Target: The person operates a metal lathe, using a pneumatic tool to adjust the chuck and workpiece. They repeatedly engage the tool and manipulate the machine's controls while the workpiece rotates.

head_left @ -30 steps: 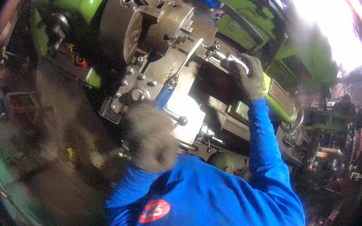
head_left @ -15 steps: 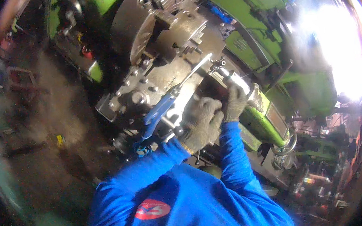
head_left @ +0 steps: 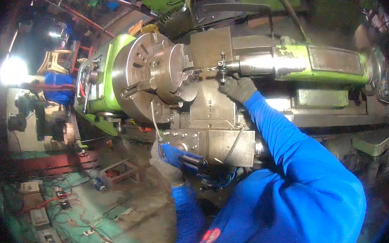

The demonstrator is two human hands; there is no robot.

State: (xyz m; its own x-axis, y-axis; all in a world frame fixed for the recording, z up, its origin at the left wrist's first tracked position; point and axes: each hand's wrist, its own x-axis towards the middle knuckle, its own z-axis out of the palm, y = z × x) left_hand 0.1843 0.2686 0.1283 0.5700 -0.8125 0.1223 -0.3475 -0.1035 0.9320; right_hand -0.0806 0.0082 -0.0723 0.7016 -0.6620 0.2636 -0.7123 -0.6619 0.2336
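In my gloved left hand (head_left: 165,165) is a blue air blow gun (head_left: 179,157), its thin bent metal nozzle (head_left: 154,120) pointing up toward the lathe chuck (head_left: 167,70). A twist drill (head_left: 210,69) sticks out leftward from the tailstock quill (head_left: 256,63), facing the chuck jaws. Across the drill's holder stands a short metal crossbar (head_left: 222,56) with knobbed ends. My gloved right hand (head_left: 239,89) is at the bar's lower end, just below the quill, fingers curled; the fingertips are partly hidden.
The green tailstock (head_left: 295,59) extends to a handwheel (head_left: 375,72) at right. Before me is the tool slide (head_left: 233,146) with a rod-like lever (head_left: 235,143). A blue coiled hose (head_left: 220,181) hangs near my body. Cables and boxes (head_left: 52,240) lie on the green floor at lower left.
My view has swung round and the lathe now lies level across it. My left hand has moved from beside the tailstock to the blow gun; my right hand has shifted toward the drill's crossbar.
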